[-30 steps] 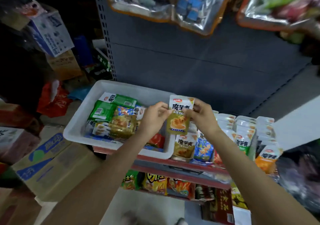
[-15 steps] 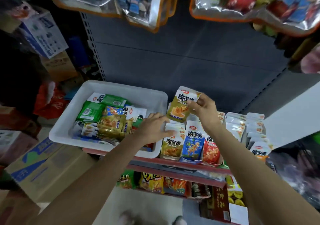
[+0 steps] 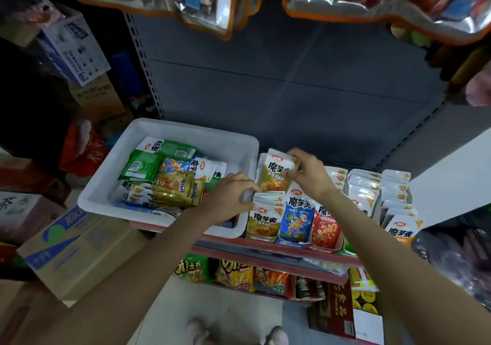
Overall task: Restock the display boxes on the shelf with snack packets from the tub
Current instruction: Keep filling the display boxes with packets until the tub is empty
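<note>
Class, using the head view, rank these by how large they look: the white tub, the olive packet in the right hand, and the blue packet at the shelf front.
1. White tub, clearly largest.
2. Olive packet and blue packet look alike; unranked.

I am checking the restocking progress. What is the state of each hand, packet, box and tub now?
Right hand: grips the olive packet above the back of the olive row.
Left hand: rests on the olive row's front packets.
Tub: on the shelf, partly filled with packets.
Blue row: packets upright.
Red row: packets upright.
</note>
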The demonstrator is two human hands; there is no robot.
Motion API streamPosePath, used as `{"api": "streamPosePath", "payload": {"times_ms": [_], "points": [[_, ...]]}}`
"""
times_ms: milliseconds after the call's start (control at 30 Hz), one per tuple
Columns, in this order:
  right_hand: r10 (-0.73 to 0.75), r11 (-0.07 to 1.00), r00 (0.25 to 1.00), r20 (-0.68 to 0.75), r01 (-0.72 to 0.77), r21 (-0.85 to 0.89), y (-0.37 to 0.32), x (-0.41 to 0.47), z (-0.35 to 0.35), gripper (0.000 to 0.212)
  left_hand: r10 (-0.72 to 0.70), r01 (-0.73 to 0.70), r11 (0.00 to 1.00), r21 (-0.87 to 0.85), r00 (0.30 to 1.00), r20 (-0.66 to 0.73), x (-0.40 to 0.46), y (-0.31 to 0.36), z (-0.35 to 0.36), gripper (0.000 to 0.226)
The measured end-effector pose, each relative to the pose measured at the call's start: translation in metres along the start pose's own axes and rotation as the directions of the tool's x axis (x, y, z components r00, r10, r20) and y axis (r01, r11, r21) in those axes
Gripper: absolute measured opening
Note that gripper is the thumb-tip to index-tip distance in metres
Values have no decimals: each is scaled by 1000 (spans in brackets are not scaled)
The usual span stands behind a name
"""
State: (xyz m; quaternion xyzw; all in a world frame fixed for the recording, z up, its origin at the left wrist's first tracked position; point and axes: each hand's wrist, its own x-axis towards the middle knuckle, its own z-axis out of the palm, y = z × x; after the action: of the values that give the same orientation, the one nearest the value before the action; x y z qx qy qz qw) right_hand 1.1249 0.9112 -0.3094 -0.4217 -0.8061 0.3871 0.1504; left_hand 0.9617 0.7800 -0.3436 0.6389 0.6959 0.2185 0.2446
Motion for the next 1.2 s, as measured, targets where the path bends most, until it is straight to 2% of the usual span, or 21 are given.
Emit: {"api": "streamPosePath", "payload": {"times_ms": [67, 133, 300, 467, 533, 633, 767, 867, 967, 1100, 1200], "points": [[-25, 973, 1000, 8, 27, -229, 3, 2, 8, 28, -3, 3, 1000, 2, 1000, 1, 0, 1, 0, 33], [-79, 922, 997, 27, 83, -379, 6, 4, 15, 35, -17, 17, 1000, 7, 1000, 1, 2, 1, 1, 35], [-107, 806, 989, 103, 147, -574, 9, 1, 25, 27, -39, 40, 999, 30, 999, -19, 4, 2, 5, 39], [-121, 854, 993, 11, 110, -509, -4, 0, 28, 29, -71, 71, 997, -5, 997, -32, -5, -10, 1, 47], [-152, 877, 988, 4, 136, -461, -18, 0, 37, 29, -136, 135, 991, -26, 988, -72, -15, -22, -7, 45], [-206, 909, 976, 73, 218, -354, -44, -1, 65, 30, -250, 247, 968, -36, 957, -148, -37, -49, -22, 36], [-216, 907, 945, 245, 287, -308, -73, 5, 122, 25, -377, 405, 906, 122, 904, -201, -67, -90, -47, 31], [-124, 908, 914, 386, 262, -328, -83, 13, 166, 25, -451, 474, 846, 244, 881, -146, -86, -116, -61, 41], [-36, 911, 891, 452, 216, -352, -85, 20, 197, 33, -526, 520, 805, 285, 848, -61, -96, -130, -69, 51], [18, 912, 925, 381, 141, -385, -85, 29, 215, 27, -519, 494, 811, 313, 855, -3, -99, -133, -74, 51], [18, 899, 929, 370, 148, -413, -85, 32, 218, 21, -527, 498, 805, 324, 850, 2, -99, -136, -72, 52]]}}
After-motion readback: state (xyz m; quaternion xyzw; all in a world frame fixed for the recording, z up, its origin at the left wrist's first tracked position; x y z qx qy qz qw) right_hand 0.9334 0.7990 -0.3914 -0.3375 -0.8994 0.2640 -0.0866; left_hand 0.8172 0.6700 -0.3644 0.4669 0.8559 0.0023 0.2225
